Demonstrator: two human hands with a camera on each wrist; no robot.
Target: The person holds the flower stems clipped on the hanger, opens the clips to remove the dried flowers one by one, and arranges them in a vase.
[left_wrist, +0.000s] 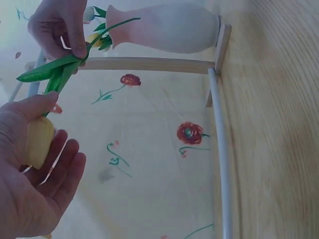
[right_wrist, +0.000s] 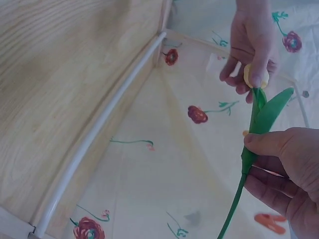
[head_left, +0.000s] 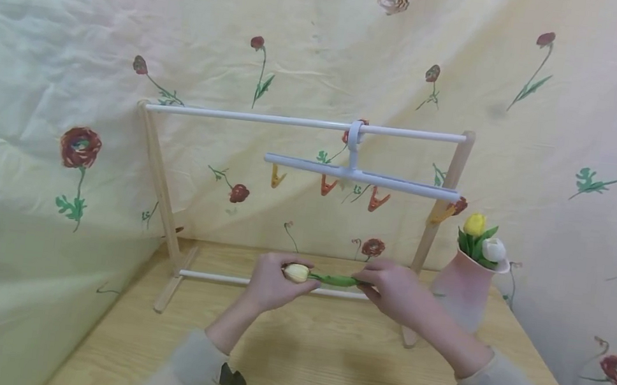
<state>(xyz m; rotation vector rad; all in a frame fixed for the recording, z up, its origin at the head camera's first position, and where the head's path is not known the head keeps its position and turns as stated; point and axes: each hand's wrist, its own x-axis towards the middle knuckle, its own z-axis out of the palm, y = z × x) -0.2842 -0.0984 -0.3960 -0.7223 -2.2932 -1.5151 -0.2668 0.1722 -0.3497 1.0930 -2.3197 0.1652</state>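
Observation:
A pale yellow artificial tulip [head_left: 296, 272] is stretched sideways between the two hands, above the wooden table. Its bloom lies in my left hand [head_left: 276, 281], with the thumb along the flower's base and the fingers loosely curled behind it. My right hand [head_left: 393, 289] pinches the stem where the green leaves [right_wrist: 264, 117] join it, between thumb and fingers. Below that grip the thin bare stem [right_wrist: 232, 209] runs on; in the left wrist view it overlaps the vase.
A wooden rack [head_left: 159, 181] with white bars stands behind the hands. From its top bar hangs a pale hanger [head_left: 311, 166] with orange and yellow clips [head_left: 328, 186]. At right, a pink-white vase [head_left: 461, 291] holds a yellow tulip [head_left: 475, 224] and a white tulip [head_left: 493, 249]. Flowered cloth surrounds the table [head_left: 309, 372].

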